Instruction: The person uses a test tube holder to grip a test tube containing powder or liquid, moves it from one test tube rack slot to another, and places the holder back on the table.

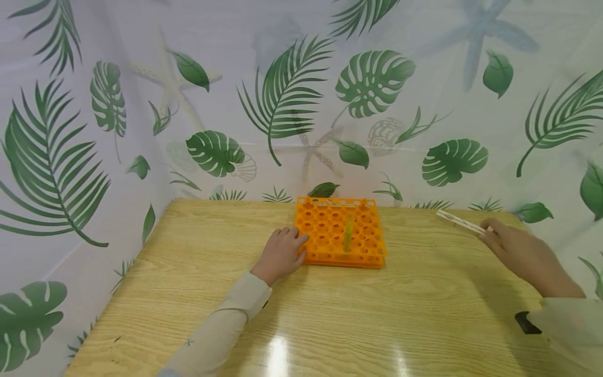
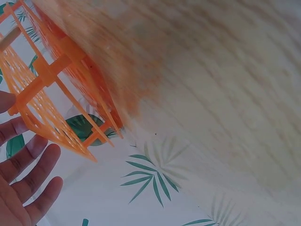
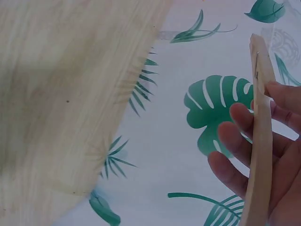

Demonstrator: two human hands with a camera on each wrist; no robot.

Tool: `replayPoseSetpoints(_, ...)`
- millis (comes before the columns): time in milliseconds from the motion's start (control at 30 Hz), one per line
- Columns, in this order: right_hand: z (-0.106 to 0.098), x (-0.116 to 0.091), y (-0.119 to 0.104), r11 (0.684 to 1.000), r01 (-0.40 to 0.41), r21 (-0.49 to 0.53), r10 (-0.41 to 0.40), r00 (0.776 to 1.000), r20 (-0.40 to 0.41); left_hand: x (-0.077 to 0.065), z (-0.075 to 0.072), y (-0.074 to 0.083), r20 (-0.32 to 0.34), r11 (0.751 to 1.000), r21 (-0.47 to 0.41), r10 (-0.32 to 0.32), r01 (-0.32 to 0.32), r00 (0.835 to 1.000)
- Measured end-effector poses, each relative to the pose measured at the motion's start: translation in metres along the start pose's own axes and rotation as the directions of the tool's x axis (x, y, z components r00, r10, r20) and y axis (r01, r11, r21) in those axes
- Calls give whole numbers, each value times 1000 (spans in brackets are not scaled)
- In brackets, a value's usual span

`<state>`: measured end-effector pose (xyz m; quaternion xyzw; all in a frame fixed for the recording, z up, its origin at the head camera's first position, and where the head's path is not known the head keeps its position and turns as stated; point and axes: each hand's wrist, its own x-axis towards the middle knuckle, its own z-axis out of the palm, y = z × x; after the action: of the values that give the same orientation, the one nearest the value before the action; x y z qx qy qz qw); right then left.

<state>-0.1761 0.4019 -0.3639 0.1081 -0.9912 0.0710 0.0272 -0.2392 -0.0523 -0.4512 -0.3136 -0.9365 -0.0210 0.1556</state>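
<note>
Centrally, orange rack (image 1: 328, 232), loose-fingered left hand (image 1: 280, 254) touching its left side, right hand (image 1: 525, 256) pinching wooden clamp (image 1: 460, 222)

Head view high, forward-down; wrist views close; left shares rack (image 1: 335, 234).

The place looks like a small screened-off work corner with a touch of the lab; the wider room cannot be made out. Behind the wood-grain counter (image 1: 188, 272) and to its left and right stands a pale covering (image 1: 226, 104), printed with green leaves (image 1: 377, 84) and starfish (image 1: 482, 26). On the counter sits an orange tube rack (image 1: 336, 245).
</note>
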Motion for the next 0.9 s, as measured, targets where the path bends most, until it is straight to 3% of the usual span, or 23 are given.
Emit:
replayPoseSetpoints(300,-19,16,-10,999,5,-32,-4,1000,21,0,-2,0,-1,1000,-10,0,0,1000)
replayPoseSetpoints(500,-32,24,-20,1000,-19,9,19,998,55,1,-1,-1,-2,1000,-3,-1,1,1000)
replayPoseSetpoints(900,-51,40,-38,994,70,-87,-76,995,-62,0,-3,-1,16,1000,-9,0,0,1000)
